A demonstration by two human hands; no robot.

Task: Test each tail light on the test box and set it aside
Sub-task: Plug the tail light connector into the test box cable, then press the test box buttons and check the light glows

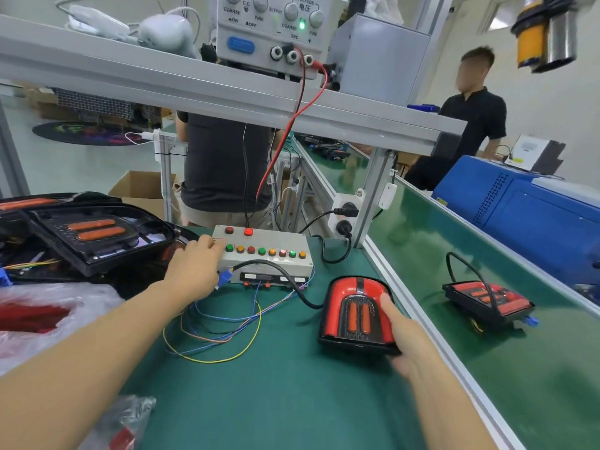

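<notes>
Fingers of the right hand (pixel 402 336) curl round the near right edge of a red tail light (pixel 355 315), thumb along its face, holding it on the green surface (pixel 276 391). A black cable (pixel 292 280) runs from the light to the test box (pixel 263 254) behind it. The left hand (pixel 194 267) rests at the box's left end, fingers bent over a blue plug (pixel 225 277); how firm the grip is cannot be told. Another light (pixel 487 300) lies on the conveyor (pixel 535 368) to the right, well apart.
</notes>
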